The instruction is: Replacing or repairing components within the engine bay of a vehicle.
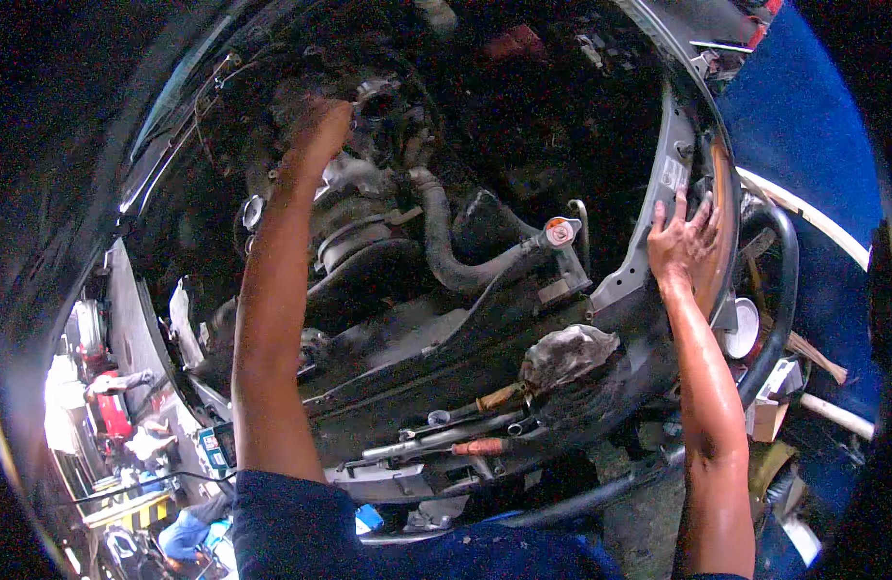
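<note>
My left hand (322,129) reaches deep into the engine bay, beside a dark metal engine part (378,100) with a round opening. Its fingers look curled in, but shadow hides what they grip, if anything. My right hand (685,240) lies flat with fingers spread on the fender edge (722,208) at the right, holding nothing. Between my arms a thick curved radiator hose (448,253) runs to the filler neck, which bears a radiator cap (560,231). Close to my left forearm is a rounded pulley-like part (354,242).
Along the front ledge lie a crumpled grey rag or bag (567,358), a wooden-handled tool (499,396), a long metal wrench (407,447) and an orange-handled tool (478,447). A dark tubular bar (784,290) curves at the right. Other people and a red vehicle (115,404) show at the far left.
</note>
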Available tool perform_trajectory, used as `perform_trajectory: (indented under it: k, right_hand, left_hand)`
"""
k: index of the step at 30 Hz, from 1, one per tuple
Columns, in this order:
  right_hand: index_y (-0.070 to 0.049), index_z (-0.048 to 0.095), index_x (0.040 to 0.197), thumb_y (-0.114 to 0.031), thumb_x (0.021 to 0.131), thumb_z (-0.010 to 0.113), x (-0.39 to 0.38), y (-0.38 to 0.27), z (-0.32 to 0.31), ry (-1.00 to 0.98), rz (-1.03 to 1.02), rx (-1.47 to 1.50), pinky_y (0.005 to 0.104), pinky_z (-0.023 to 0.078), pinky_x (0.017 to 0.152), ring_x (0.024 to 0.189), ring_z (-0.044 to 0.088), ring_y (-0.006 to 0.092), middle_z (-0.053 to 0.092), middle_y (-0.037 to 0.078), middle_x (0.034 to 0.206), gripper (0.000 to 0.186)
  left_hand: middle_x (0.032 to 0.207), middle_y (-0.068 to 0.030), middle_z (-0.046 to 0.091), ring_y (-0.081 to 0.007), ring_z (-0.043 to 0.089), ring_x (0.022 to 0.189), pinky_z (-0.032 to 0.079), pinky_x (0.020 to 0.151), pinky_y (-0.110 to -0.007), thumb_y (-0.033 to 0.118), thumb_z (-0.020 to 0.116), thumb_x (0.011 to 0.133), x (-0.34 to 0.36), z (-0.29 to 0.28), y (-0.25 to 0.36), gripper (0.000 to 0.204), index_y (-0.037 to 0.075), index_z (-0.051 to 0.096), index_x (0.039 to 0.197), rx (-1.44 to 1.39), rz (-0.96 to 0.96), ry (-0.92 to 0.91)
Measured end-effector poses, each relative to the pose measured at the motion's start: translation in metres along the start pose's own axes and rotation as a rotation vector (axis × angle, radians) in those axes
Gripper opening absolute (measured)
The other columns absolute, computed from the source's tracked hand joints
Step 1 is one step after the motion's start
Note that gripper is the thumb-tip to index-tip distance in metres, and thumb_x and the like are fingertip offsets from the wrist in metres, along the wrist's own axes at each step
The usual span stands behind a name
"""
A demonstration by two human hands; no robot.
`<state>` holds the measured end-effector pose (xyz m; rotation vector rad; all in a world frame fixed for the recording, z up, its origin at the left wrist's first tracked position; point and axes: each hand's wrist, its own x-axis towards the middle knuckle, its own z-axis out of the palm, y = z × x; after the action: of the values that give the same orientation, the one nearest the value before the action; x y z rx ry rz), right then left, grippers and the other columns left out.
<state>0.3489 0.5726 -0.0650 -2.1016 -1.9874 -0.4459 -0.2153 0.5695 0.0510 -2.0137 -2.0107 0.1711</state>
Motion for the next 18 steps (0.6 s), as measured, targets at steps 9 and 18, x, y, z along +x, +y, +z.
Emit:
perform_trajectory:
  k: [9, 18]
  right_hand:
    - [-0.025, 0.05, 0.145, -0.052, 0.1, 0.044, -0.001, -0.002, -0.007, -0.002, 0.012, -0.007, 0.0615, 0.025, 0.113, 0.147, 0.024, 0.0413, 0.03, 0.019, 0.158, 0.053]
    - [-0.025, 0.05, 0.145, -0.053, 0.101, 0.044, -0.001, -0.004, -0.005, 0.087, -0.018, 0.006, 0.0617, 0.024, 0.113, 0.145, 0.026, 0.0414, 0.031, 0.019, 0.157, 0.052]
  left_hand:
    - [0.105, -0.02, 0.071, -0.0383, 0.068, 0.101, 0.056, 0.086, -0.048, 0.012, 0.052, 0.091, 0.003, 0.038, -0.027, 0.023, 0.004, 0.073, 0.097, -0.09, -0.015, -0.104]
    - [0.12, -0.0226, 0.066, -0.0398, 0.063, 0.113, 0.051, 0.096, -0.048, 0.016, 0.057, 0.091, 0.009, 0.006, -0.014, 0.028, 0.002, 0.068, 0.113, 0.008, -0.178, -0.413]
